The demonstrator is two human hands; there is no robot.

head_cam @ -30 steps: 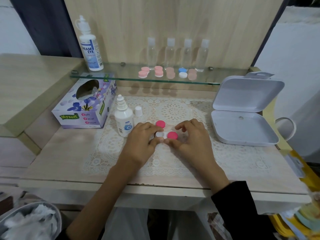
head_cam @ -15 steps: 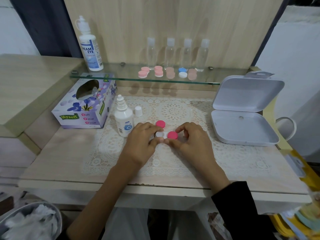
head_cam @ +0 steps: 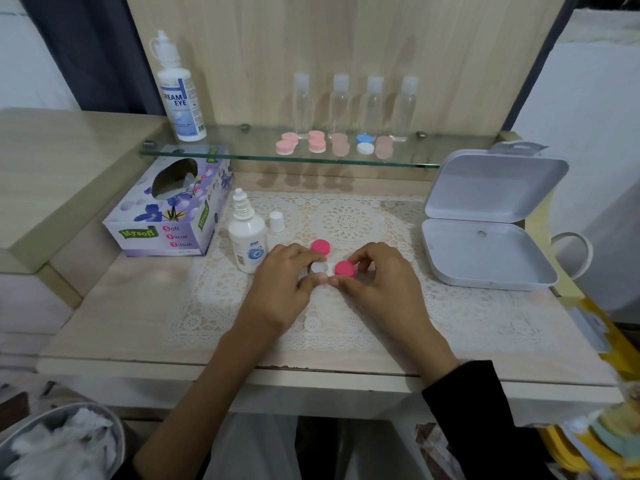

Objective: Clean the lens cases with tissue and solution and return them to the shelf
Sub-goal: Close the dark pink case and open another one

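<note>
A white lens case (head_cam: 320, 267) lies on the lace mat (head_cam: 346, 306) between my hands. My left hand (head_cam: 282, 287) pinches its open left well. My right hand (head_cam: 377, 278) pinches the pink cap (head_cam: 345, 269) on its right well. A second pink cap (head_cam: 321, 247) lies loose just behind. The small solution bottle (head_cam: 246, 242) stands uncapped to the left, its white cap (head_cam: 276, 221) beside it. The tissue box (head_cam: 169, 206) sits further left. Several more lens cases (head_cam: 317, 144) rest on the glass shelf (head_cam: 242, 155).
A tall solution bottle (head_cam: 180, 95) and several clear bottles (head_cam: 372, 105) stand on the shelf. An open white box (head_cam: 485, 251) lies at the right. A bin with used tissue (head_cam: 59, 445) sits at lower left. Yellow items (head_cam: 595, 410) crowd the lower right.
My right fingers have shifted slightly around the pink cap on the case. The left hand and the case have stayed in place.
</note>
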